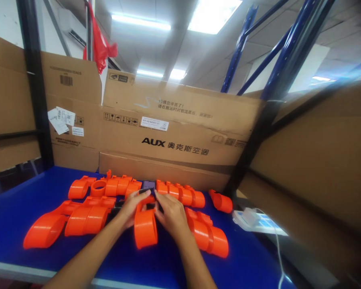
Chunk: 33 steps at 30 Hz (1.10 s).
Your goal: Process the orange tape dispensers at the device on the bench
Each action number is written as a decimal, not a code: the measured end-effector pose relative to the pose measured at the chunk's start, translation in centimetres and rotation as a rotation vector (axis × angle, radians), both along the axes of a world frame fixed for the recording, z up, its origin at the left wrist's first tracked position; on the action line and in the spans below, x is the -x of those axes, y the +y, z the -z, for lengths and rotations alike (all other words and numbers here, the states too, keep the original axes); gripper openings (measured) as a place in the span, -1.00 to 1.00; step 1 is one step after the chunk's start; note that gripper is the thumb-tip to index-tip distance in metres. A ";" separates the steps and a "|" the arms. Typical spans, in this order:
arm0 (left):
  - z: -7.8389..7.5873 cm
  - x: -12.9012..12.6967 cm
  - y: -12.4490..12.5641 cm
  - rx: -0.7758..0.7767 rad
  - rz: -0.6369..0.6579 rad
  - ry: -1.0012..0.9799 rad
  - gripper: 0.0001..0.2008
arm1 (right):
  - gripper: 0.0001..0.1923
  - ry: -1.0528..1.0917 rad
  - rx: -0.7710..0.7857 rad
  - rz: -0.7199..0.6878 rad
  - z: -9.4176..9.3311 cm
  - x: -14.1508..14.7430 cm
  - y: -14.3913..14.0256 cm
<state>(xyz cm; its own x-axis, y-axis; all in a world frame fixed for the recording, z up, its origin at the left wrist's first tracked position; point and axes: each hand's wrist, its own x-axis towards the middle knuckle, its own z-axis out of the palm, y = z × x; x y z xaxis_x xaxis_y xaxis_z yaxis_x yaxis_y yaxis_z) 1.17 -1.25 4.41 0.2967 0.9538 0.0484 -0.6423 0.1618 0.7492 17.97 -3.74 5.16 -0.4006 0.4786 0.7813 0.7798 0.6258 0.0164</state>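
A person stands at a blue table point(15, 212) with both bare forearms reaching forward from the near edge. The two hands meet at the middle of the table over an orange tube point(145, 228), a short curved plastic piece that lies pointing back toward the person.

The left hand point(131, 208) rests against the far left end of the tube, fingers bent and partly closed around that end. The right hand point(171, 213) sits on the far right end, fingers curled, fingertips touching the left hand's. Both hands grip the far end of the tube, where a small dark part point(148, 185) sits just beyond the fingertips; how that part joins the tube is hidden by the fingers.

More orange parts lie around the hands. A row of ribbed pieces point(180, 194) runs across the table behind the hands, with an orange ring point(98, 187) at its left. A large curved shell point(45, 229) and a ribbed sleeve point(87, 218) lie left of the left forearm. Another ribbed curved piece point(209, 237) lies just right of the right hand, and a short orange stub point(221, 201) lies farther right.

A white charger point(249, 218) with a cable rests at the table's right edge. Big cardboard boxes point(174, 132) stand behind the table, between dark and blue rack posts.
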 end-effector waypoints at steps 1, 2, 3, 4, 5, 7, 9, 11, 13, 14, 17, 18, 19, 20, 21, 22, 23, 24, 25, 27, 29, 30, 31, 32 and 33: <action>-0.1 0.0 -0.1 -0.007 0.007 0.006 -0.78 | -0.57 0.002 0.004 -0.002 0.1 0.0 0.1; -0.1 0.0 -0.2 -0.013 0.020 0.006 -0.78 | -0.57 0.004 0.006 -0.003 0.3 0.1 0.1; -0.2 0.0 -0.2 -0.018 0.032 0.004 -0.78 | -0.57 0.007 0.007 -0.002 0.4 0.2 0.2; -0.2 0.0 -0.2 -0.023 0.039 0.005 -0.77 | -0.57 0.009 0.008 0.003 0.5 0.3 0.2; -0.2 0.0 -0.1 -0.026 0.041 0.013 -0.77 | -0.58 0.009 0.008 0.009 0.6 0.4 0.2; 0.0 0.0 0.0 -0.027 0.038 0.040 -0.74 | -0.59 0.005 0.007 0.025 0.6 0.5 0.1; 0.3 0.0 0.2 -0.033 0.041 0.068 -0.72 | -0.60 0.002 -0.003 0.037 0.6 0.7 0.0; 0.5 0.1 0.4 -0.048 0.052 0.088 -0.71 | -0.61 0.002 -0.016 0.041 0.5 0.7 -0.1; 0.6 0.1 0.5 -0.056 0.061 0.104 -0.69 | -0.62 0.004 -0.024 0.033 0.5 0.8 -0.2; 0.7 0.1 0.5 -0.056 0.064 0.110 -0.68 | -0.62 0.005 -0.023 0.025 0.5 0.8 -0.2; 0.6 0.2 0.5 -0.056 0.063 0.123 -0.65 | -0.60 0.018 -0.011 -0.007 0.4 0.7 -0.2; 0.6 0.2 0.5 -0.062 0.058 0.129 -0.65 | -0.59 0.028 -0.007 -0.023 0.3 0.7 -0.2; 0.6 0.2 0.5 -0.076 0.049 0.136 -0.64 | -0.58 0.041 -0.003 -0.044 0.2 0.5 -0.2; 0.5 0.2 0.4 -0.096 0.033 0.148 -0.64 | -0.57 0.055 0.004 -0.071 0.0 0.4 -0.3; 0.5 0.3 0.4 -0.121 0.011 0.164 -0.63 | -0.57 0.069 0.014 -0.102 -0.2 0.2 -0.3; 0.5 0.2 0.3 -0.151 -0.011 0.182 -0.63 | -0.57 0.084 0.027 -0.132 -0.3 0.0 -0.4; 0.6 0.2 0.3 -0.184 -0.033 0.202 -0.62 | -0.58 0.100 0.041 -0.158 -0.5 -0.2 -0.5; 0.6 0.1 0.3 -0.215 -0.054 0.225 -0.62 | -0.60 0.118 0.055 -0.176 -0.6 -0.4 -0.6; 0.7 0.0 0.2 -0.243 -0.072 0.253 -0.62 | -0.62 0.136 0.063 -0.184 -0.7 -0.6 -0.6; 1.0 -0.2 0.2 -0.293 -0.096 0.312 -0.60 | -0.67 0.169 0.061 -0.179 -0.7 -0.8 -0.6; 1.2 -0.3 0.2 -0.338 -0.113 0.363 -0.61 | -0.73 0.182 0.043 -0.167 -0.4 -0.8 -0.4; 1.2 -0.3 0.2 -0.358 -0.117 0.378 -0.62 | -0.75 0.181 0.034 -0.164 -0.3 -0.7 -0.3; 1.3 -0.3 0.2 -0.373 -0.117 0.385 -0.62 | -0.77 0.180 0.025 -0.162 -0.1 -0.5 -0.2; 1.3 -0.2 0.2 -0.382 -0.115 0.389 -0.63 | -0.78 0.181 0.017 -0.160 0.1 -0.4 -0.1; 1.3 -0.2 0.2 -0.388 -0.109 0.392 -0.63 | -0.78 0.184 0.011 -0.156 0.2 -0.2 0.0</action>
<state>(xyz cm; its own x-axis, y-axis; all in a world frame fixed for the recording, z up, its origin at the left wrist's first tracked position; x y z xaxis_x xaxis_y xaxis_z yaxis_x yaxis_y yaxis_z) 1.35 -1.08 3.08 0.2639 0.9142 0.3075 -0.3015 -0.2246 0.9266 18.17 -3.77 4.98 -0.3218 0.4306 0.8432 0.6626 0.7386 -0.1242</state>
